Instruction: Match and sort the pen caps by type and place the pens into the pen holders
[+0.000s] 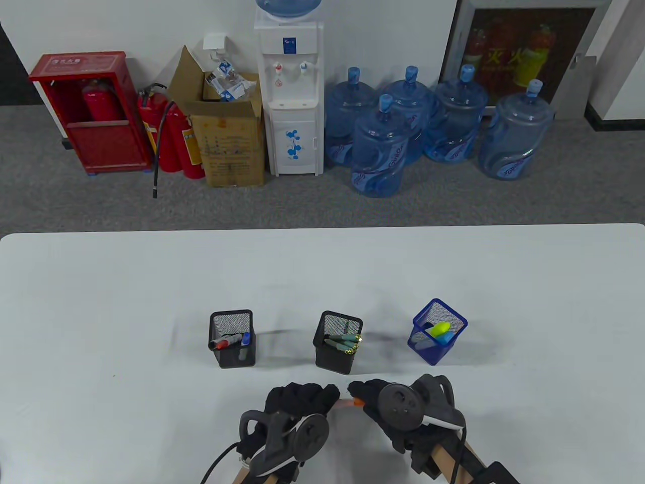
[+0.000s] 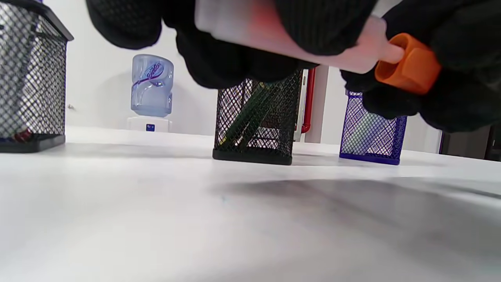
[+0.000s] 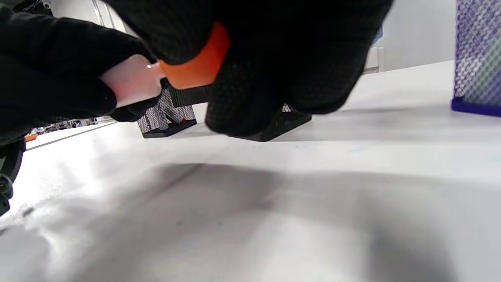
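My left hand [image 1: 302, 401] grips a pale pink highlighter body [image 1: 344, 404] above the table's front middle. My right hand [image 1: 370, 396] pinches its orange cap [image 1: 357, 403] at the pen's right end. In the left wrist view the highlighter body [image 2: 297, 37] runs across the top and the orange cap [image 2: 409, 64] sits over its tip. In the right wrist view the orange cap [image 3: 195, 64] is between my fingers, the pink body [image 3: 131, 80] to its left. Three mesh holders stand beyond: left black holder [image 1: 233, 339], middle black holder [image 1: 336, 342], blue holder [image 1: 438, 330].
The left holder has red and blue markers, the middle one thin green pens, the blue one a yellow and a blue highlighter. The white table [image 1: 126, 302] stretches out around the holders. Water bottles, a dispenser and extinguishers stand on the floor behind.
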`<state>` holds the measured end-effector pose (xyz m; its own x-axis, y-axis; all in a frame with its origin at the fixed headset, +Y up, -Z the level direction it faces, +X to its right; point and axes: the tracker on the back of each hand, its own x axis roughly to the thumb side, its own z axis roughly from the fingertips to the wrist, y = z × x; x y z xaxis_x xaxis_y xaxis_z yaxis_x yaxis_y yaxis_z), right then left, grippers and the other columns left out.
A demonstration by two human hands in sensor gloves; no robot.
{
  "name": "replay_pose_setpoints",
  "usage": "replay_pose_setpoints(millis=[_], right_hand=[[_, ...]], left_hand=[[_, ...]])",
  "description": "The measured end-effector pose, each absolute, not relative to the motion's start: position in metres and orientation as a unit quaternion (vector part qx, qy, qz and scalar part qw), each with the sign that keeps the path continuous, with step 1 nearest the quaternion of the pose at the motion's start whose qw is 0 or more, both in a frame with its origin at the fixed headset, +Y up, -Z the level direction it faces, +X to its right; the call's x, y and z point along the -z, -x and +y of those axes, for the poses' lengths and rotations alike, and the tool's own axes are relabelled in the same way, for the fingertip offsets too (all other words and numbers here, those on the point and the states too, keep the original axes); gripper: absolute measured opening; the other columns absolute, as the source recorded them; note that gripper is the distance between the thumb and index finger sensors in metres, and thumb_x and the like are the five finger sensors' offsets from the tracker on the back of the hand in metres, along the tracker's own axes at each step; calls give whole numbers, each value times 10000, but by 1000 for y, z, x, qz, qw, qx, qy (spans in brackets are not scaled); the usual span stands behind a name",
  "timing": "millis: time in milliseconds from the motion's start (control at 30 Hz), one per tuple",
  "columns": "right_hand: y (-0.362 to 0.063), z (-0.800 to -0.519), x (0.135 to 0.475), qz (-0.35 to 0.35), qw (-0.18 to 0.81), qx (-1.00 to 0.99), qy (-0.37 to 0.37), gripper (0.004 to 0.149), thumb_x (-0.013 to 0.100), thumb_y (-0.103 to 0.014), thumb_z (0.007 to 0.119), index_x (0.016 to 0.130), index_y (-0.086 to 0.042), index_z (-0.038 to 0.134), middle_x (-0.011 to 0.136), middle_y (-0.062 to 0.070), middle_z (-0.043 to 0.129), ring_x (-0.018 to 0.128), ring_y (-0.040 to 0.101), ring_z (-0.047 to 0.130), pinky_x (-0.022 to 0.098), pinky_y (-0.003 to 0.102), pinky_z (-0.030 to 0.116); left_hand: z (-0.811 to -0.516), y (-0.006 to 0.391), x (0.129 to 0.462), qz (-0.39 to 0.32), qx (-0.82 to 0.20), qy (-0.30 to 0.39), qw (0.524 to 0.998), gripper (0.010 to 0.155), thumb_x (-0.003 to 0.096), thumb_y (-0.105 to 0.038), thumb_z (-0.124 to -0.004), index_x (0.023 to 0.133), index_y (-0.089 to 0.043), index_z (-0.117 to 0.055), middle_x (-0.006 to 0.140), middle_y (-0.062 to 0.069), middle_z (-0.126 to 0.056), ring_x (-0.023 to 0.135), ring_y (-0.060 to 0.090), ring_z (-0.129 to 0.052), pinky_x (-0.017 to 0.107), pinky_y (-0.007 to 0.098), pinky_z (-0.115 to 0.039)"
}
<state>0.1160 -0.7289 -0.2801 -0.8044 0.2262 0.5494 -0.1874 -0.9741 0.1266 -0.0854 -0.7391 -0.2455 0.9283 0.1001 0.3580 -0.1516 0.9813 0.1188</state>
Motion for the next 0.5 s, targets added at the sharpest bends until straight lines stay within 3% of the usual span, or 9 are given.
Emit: replay_pose_setpoints(millis=[233, 333, 500], right_hand=[[-119, -719, 288, 35, 134, -938, -317, 572, 434, -364, 682, 986, -219, 719, 894, 56, 917, 513, 53, 1062, 510, 368, 959], [-120, -714, 291, 22, 156, -937, -310, 567, 442, -357, 681, 978, -175, 717, 893, 66, 910, 517, 60, 1061, 510, 372, 958], [-127, -718, 291, 5, 209, -933, -292, 614, 400, -303, 814, 985, -153, 703, 882, 76, 915, 520, 44, 1085, 493, 351, 990]], left_hand=[[-724, 77, 258, -199, -74, -52, 976, 555, 431, -363, -725, 980, -429, -678, 965, -87, -822, 793, 218, -905, 677, 536, -706], [-716, 71, 261, -198, -48, -81, 976, 554, 429, -367, -714, 979, -422, -674, 956, -101, -825, 786, 201, -915, 676, 526, -721], [-732, 72, 266, -194, -110, -45, 974, 560, 437, -356, -684, 995, -397, -647, 962, -79, -808, 775, 200, -909, 668, 517, -726]])
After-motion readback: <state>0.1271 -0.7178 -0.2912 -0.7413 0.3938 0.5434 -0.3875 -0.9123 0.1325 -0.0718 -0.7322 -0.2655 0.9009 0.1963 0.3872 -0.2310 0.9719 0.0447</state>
